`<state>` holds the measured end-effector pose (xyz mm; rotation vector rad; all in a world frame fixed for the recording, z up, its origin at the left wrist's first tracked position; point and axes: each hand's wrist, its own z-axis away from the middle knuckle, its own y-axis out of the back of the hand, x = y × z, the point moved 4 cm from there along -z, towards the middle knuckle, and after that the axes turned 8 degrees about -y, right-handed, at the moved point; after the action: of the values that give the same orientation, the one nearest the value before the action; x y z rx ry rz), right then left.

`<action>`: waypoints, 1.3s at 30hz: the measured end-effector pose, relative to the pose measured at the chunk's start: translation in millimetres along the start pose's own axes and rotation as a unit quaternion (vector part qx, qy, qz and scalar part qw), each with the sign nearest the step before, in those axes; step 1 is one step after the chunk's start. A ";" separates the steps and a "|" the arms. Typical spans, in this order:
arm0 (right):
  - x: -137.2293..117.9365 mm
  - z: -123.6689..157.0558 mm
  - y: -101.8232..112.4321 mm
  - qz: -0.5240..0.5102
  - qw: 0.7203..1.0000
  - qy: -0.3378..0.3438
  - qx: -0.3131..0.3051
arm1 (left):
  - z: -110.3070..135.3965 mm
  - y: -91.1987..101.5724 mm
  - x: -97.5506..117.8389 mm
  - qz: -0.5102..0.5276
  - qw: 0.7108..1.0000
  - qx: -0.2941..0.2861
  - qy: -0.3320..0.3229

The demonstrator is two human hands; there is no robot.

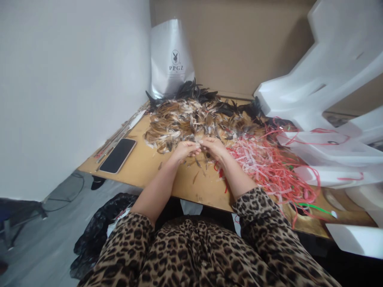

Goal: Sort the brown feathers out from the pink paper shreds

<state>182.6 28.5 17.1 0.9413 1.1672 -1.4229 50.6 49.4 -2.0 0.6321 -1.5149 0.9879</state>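
My left hand [188, 150] and my right hand [213, 146] meet over the middle of the table, fingertips pinched close together. Whatever lies between the fingers is too small and blurred to name; it may be pale. Just beyond them spreads a heap of brown, cream and black feathers [179, 117]. A few loose feathers lie on the wood below my hands. To the right of my right hand sits a tangled pile of red, pink and white ribbons [263, 161].
A phone [118, 155] lies near the table's left edge [140, 175], beside thin sticks. A silver bag [170, 59] stands at the back against the wall. White foam pieces [323, 79] rise on the right. A black plastic bag [98, 227] is on the floor at left.
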 end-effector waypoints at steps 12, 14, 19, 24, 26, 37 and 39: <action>2.6 -0.3 -2.2 0.030 0.997 0.038 0.062 | 3.7 -6.2 3.5 -0.032 0.999 0.001 -0.001; 1.9 0.2 -1.7 0.034 0.996 0.040 0.073 | 3.3 -6.2 2.9 -0.025 1.000 0.006 -0.002; 1.6 1.7 -2.4 0.041 0.996 0.031 0.076 | 2.2 -5.2 -0.7 -0.015 1.000 0.017 0.001; 0.0 3.0 -4.3 0.060 0.995 0.037 0.069 | 2.5 -3.8 -2.0 -0.004 1.000 0.017 0.003; -1.4 2.7 -4.6 0.058 0.995 0.046 0.059 | 2.1 -2.9 -0.6 0.028 1.000 0.013 0.000; -17.1 17.8 -12.2 0.357 0.886 0.278 0.104 | -2.4 7.5 4.7 0.226 0.971 0.071 -0.001; -19.3 24.0 -17.1 0.439 0.834 0.312 0.124 | -1.7 6.9 3.6 0.223 0.973 0.063 0.000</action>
<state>169.9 9.6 43.9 1.9141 0.7765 -0.5027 45.1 54.8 -0.1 0.3837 -1.6397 1.4334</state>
